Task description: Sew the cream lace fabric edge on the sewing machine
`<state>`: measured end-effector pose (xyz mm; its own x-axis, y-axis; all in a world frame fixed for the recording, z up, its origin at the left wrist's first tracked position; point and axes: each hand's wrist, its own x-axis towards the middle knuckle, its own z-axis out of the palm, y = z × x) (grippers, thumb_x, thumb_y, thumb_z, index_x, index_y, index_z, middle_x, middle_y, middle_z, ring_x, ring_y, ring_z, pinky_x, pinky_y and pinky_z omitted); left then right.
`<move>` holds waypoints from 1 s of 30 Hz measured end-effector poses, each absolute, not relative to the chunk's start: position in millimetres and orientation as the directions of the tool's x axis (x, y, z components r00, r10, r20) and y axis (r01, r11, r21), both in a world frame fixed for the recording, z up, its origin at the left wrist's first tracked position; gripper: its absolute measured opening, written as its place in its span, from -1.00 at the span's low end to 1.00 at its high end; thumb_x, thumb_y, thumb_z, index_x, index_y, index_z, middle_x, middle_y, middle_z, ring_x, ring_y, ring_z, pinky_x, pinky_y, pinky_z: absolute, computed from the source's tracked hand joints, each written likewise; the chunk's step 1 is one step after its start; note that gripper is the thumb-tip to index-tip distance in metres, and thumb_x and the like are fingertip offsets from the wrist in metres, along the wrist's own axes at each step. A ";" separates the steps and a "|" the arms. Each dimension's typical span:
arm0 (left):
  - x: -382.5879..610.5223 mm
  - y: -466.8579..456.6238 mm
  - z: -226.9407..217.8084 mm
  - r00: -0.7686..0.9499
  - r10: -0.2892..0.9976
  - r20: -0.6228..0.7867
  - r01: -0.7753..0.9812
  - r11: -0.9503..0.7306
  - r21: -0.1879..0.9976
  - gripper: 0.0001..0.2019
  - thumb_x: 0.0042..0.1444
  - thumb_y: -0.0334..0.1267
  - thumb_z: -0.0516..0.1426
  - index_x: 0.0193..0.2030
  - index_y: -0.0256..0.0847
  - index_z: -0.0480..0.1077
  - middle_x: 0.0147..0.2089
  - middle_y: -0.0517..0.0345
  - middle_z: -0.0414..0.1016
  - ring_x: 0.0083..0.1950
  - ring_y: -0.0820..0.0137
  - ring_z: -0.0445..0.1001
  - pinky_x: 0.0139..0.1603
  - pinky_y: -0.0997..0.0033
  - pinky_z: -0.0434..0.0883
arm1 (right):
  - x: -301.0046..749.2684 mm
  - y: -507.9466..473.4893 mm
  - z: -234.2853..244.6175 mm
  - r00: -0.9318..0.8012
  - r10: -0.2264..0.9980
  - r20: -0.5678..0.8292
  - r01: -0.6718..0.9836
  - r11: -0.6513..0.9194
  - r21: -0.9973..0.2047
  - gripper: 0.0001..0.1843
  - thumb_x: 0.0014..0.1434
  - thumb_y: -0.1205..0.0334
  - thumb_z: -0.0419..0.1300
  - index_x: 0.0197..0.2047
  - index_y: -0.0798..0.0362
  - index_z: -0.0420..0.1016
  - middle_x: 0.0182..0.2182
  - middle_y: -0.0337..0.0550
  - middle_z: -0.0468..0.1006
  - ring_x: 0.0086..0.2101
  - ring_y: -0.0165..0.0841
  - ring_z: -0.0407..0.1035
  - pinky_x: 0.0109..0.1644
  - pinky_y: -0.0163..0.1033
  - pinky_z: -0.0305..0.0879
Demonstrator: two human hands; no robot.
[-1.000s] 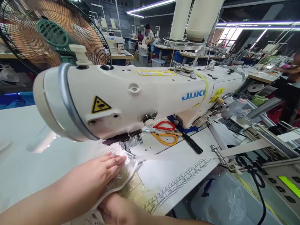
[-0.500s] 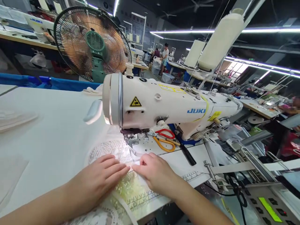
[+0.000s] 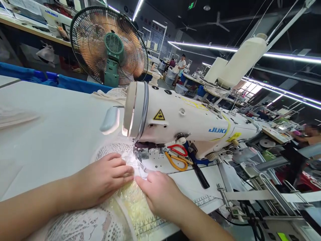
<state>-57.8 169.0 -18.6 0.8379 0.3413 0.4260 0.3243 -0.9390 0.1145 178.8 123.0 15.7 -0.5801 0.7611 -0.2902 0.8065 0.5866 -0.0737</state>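
Your left hand lies fairly flat, fingers close together, on the white lace fabric. Your right hand is narrow, fingers curled and thumb pointing toward the left fingertips, near the fabric's edge; you cannot tell from here whether it pinches anything. The lace spreads under and in front of your left hand, reaching toward you below that forearm and forward to the needle area of the sewing machine, just beyond your fingertips. Between your wrists, a yellowish clear patch covers part of the table, with ruler marks running past beneath your right forearm. Ahead and to the right of your right hand lie scissors with one red and one yellow handle, beside a black-handled tool. Farther right, a pale tape passes through a metal guide. Well beyond your left hand stands a fan.
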 end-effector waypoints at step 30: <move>-95.0 266.5 -45.1 0.852 0.413 0.321 0.394 -0.910 0.125 -0.53 0.34 -0.36 -0.02 0.18 0.19 0.55 0.12 0.21 0.68 0.14 0.21 0.59 0.27 0.19 0.40 | 151.8 139.8 35.4 -0.453 0.740 -0.497 0.867 0.496 -0.051 -0.26 0.45 0.11 -0.06 0.57 0.22 -0.09 -0.20 0.08 0.71 -0.22 -0.02 0.62 -0.29 -0.04 0.46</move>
<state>-95.0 266.5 -45.1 0.8520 0.4134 0.3212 0.3944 -0.9103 0.1253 151.8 139.8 35.4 -0.4529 0.7403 -0.4968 0.8669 0.4959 -0.0514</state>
